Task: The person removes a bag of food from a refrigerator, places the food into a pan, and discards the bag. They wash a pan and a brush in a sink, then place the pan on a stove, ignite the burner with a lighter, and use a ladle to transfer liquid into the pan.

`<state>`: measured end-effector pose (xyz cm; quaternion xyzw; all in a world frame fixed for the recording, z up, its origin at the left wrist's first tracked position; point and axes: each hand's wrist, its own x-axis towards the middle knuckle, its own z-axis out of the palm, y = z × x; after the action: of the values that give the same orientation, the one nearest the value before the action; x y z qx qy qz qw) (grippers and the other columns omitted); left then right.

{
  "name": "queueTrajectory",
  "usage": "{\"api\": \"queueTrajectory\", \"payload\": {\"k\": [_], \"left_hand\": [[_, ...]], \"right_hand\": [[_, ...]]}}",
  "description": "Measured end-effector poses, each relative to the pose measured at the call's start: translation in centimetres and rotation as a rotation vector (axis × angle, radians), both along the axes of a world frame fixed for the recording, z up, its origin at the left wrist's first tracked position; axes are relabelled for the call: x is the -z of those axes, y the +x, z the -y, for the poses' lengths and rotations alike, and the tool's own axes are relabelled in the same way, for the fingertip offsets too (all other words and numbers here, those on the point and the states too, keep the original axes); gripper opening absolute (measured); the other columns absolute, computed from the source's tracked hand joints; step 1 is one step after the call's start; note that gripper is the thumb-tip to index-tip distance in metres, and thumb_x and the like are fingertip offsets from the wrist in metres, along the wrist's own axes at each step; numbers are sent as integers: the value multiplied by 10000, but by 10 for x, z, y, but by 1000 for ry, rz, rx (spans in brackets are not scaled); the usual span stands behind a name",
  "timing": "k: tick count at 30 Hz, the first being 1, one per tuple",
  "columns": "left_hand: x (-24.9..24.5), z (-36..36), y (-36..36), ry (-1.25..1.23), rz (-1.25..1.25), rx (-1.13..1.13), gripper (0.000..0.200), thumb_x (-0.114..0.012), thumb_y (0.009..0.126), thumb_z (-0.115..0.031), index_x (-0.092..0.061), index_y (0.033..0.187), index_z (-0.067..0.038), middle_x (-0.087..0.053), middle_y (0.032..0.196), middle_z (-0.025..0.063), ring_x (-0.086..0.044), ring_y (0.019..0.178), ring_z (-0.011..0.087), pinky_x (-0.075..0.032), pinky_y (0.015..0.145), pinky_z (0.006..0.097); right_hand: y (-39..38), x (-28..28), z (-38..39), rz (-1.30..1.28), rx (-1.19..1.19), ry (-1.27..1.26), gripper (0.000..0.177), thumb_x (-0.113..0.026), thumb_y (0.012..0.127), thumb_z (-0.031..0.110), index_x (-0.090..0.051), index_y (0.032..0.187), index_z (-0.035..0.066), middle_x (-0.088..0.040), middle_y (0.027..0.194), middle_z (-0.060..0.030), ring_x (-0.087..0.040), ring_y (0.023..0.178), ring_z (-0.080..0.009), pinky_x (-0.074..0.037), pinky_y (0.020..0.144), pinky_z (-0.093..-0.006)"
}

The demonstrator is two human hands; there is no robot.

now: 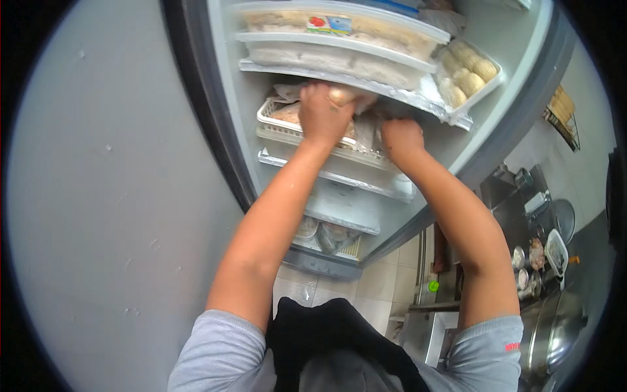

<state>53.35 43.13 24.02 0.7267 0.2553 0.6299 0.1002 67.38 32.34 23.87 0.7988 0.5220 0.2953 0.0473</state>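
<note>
Both my arms reach into an open upright refrigerator. My left hand (324, 112) is closed over the basket, gripping a clear plastic bag with a pale, roundish thing beside the fingers. To its right, my right hand (401, 138) is curled shut at the side of the same crinkled plastic bag (369, 130); its fingertips are partly hidden. Beneath the hands sits a white slotted basket (277, 120) with pale brownish food in it. That basket rests on a translucent tub (277, 142) on the middle shelf.
Above, a shelf (353, 78) holds stacked lidded tubs (385, 40) and a clear tray (486, 81) of round pale dough-like pieces. Bagged food (336, 236) lies at the bottom. A grey door or panel (111, 196) fills the left. Right, a counter carries bowls and a large steel pot (552, 333).
</note>
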Motion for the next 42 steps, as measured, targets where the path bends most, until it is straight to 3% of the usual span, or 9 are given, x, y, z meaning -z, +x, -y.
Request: {"api": "queueTrajectory", "payload": {"k": [7,16,20,22,25,31,37,39,42], "left_hand": [[0,14,4,21,-49,-9,442,-786,574,-260,-576,878,-18,-549,918,161,-486,922,354,-424,804,424],[0,83,-65,-23,-17,154,615,-732,721,-259,-467,1218,-14,-448,1221,207,-444,1135,332,-344,973,419],[66,179,-110,-964,738,1165,792,-693,803,-289,-185,1360,-48,-459,1246,124,-409,1213,214,-353,999,358],[73,214,-123,-830,660,1239,773,-696,802,-232,-181,1352,-60,-451,1256,134,-451,1181,217,-366,993,373],[98,249,-152,-921,520,381,447,-673,800,-141,-459,1164,6,-595,998,70,-567,929,148,-464,816,294],[66,379,-289,-401,97,255,566,-704,746,-146,-435,1214,22,-526,1119,140,-530,1026,251,-412,896,331],[74,527,-403,-364,432,-73,455,-633,801,-80,-465,1214,11,-590,1032,113,-556,985,215,-447,869,350],[118,577,-448,-689,619,-168,507,-693,759,-120,-465,1197,-3,-558,1102,106,-530,1045,186,-426,896,343],[172,641,-517,-662,807,-575,544,-711,744,-121,-434,1202,-22,-571,1062,83,-547,989,166,-442,859,324]], "right_hand": [[-57,-50,70,91,-168,44,100,-570,716,95,-642,663,52,-644,694,-115,-659,684,-238,-526,586,-348],[-103,-72,240,-222,-561,380,471,-715,629,63,-566,1074,23,-630,932,-184,-634,830,-335,-513,731,-379],[-88,18,216,-501,-922,719,430,-646,724,71,-525,1125,-29,-592,1060,-250,-621,919,-384,-517,788,-408],[-110,74,192,-712,-1052,677,483,-682,694,106,-510,1126,-25,-569,1105,-247,-582,993,-396,-479,852,-436],[-155,150,175,-835,-1256,490,689,-726,655,200,-409,1233,-1,-500,1191,-251,-487,1089,-423,-391,934,-471],[-254,215,206,-1170,-1380,-403,380,-588,782,189,-524,1132,54,-548,1129,-177,-484,1095,-368,-372,922,-463],[-380,256,249,-776,-1820,-1001,354,-603,773,201,-535,1088,54,-576,1078,-175,-518,1047,-362,-391,887,-451],[-444,219,296,-92,-1949,-1258,329,-575,795,233,-549,1074,60,-590,1042,-185,-544,1022,-335,-403,866,-427],[-526,276,319,241,-1863,-473,318,-556,795,352,-616,992,109,-624,976,-120,-562,999,-303,-293,972,-524]]}}
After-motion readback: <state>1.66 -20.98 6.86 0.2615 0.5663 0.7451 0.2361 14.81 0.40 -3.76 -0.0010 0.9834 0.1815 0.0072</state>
